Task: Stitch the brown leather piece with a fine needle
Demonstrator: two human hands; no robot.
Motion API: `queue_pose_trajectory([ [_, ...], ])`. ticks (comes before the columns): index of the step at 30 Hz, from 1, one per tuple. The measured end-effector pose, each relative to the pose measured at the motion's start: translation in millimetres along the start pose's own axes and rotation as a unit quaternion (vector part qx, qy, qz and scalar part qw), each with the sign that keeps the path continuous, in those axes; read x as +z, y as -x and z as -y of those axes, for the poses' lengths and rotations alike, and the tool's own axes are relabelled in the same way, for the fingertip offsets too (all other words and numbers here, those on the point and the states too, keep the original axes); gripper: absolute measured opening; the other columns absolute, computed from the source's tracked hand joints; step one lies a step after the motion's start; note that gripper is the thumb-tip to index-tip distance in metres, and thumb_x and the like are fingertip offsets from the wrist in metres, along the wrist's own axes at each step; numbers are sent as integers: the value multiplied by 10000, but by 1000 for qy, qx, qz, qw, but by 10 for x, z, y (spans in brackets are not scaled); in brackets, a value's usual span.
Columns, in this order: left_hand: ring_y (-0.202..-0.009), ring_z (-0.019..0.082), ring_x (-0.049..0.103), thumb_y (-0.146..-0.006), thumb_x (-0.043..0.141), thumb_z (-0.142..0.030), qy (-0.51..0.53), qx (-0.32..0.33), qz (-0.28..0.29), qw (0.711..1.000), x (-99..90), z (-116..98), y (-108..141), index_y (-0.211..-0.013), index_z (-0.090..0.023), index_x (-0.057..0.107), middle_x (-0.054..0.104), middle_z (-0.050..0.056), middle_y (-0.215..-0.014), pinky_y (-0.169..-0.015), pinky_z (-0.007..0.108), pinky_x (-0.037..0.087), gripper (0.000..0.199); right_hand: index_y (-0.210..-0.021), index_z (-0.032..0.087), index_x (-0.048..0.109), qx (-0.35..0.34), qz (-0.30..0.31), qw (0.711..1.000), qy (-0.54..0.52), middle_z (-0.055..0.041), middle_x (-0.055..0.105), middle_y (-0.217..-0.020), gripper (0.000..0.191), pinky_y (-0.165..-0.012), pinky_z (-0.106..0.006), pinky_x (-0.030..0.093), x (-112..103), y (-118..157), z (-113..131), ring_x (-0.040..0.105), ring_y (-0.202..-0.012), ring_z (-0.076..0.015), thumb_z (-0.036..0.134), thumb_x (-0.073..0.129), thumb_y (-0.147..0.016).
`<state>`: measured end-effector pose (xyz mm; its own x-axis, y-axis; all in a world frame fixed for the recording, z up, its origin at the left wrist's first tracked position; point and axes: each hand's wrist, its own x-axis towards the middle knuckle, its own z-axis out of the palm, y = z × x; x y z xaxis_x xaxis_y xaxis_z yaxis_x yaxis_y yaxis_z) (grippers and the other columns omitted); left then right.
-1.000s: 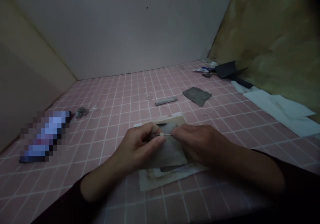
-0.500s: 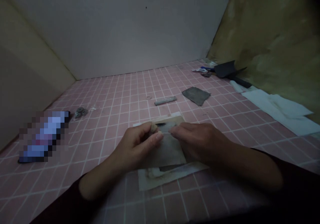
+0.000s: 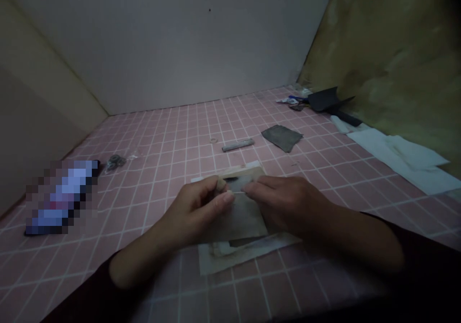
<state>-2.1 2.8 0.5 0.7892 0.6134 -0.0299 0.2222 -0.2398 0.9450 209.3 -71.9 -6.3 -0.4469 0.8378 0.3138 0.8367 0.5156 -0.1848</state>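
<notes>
I'm seeing one thin rod (image 3: pixel 241 192) spanning my two hands over the stacked sheets (image 3: pixel 245 219): probably light, stiff, snappable, so ends are suiting best. The right hand (image 3: pixel 288 200) is pinching it closed; the left hand (image 3: pixel 201 205) is curling, its hold unclear. I'm counting one ring (image 3: pixel 213 140), one grey tube (image 3: pixel 237 145).

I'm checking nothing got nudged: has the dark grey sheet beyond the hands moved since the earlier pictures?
No. The dark grey sheet lies in the same place against the grid of the pink tabletop; only the whole view has shifted slightly.
</notes>
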Motion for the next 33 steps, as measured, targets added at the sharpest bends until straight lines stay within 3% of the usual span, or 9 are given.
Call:
queue_pose_trajectory([
  [4,-599,96,470,-935,462,-397,37,-18,11,999,-4,-11,8,-765,-153,511,513,-9,-670,-556,209,376,301,-908,151,595,-4,-4,1000,2,-37,569,-740,194,-532,-263,299,10,16,26,512,-640,-147,127,408,-862],
  [10,-791,134,547,-881,573,-278,-168,95,-33,981,-16,-12,16,-975,-175,560,592,13,-861,-711,248,406,140,-737,163,525,26,110,961,-252,38,509,-639,249,-566,-198,349,-85,-65,5,491,-587,-76,194,405,-953],
  [12,-780,130,542,-882,570,-282,-160,90,-30,982,-12,-13,7,-979,-174,557,585,10,-853,-699,243,403,146,-733,160,530,26,109,966,-233,32,508,-638,241,-556,-204,344,-90,-68,-2,491,-585,-83,191,414,-942],
  [15,-626,98,476,-909,523,-361,-53,20,-7,998,6,-4,-10,-837,-159,530,514,-18,-700,-575,217,366,215,-866,155,588,15,38,996,-75,-17,563,-730,165,-539,-247,313,-44,-28,5,511,-624,-129,155,426,-893],
  [18,-581,95,469,-956,419,-386,58,-26,27,998,28,19,-19,-721,-151,481,497,-17,-619,-571,224,378,338,-968,166,604,-7,-25,999,36,-39,575,-765,203,-526,-270,282,9,23,25,516,-648,-160,153,416,-890],
  [22,-581,89,463,-925,493,-375,54,-23,13,998,28,39,-6,-823,-160,498,520,-17,-675,-539,208,363,238,-873,155,585,12,29,997,-76,-20,560,-739,144,-552,-257,321,-22,14,31,504,-630,-134,125,444,-865],
  [26,-761,121,546,-885,577,-276,-164,102,-31,981,9,14,33,-977,-178,542,587,8,-849,-677,236,404,139,-704,163,525,64,145,927,-339,27,522,-614,261,-544,-208,363,-148,-76,-5,501,-566,-89,206,420,-939],
  [29,-833,130,561,-887,575,-241,-233,151,-36,960,4,1,45,-1004,-179,546,604,16,-906,-731,242,407,136,-648,166,496,79,197,883,-419,35,499,-554,346,-513,-197,370,-182,-106,-30,494,-522,-83,265,395,-964],
  [33,-679,100,514,-891,570,-319,-147,85,-31,985,-2,15,18,-926,-171,547,551,-16,-758,-611,216,386,154,-810,155,591,43,82,975,-204,-9,562,-690,195,-570,-244,364,-84,-45,-12,528,-618,-123,181,427,-912],
])
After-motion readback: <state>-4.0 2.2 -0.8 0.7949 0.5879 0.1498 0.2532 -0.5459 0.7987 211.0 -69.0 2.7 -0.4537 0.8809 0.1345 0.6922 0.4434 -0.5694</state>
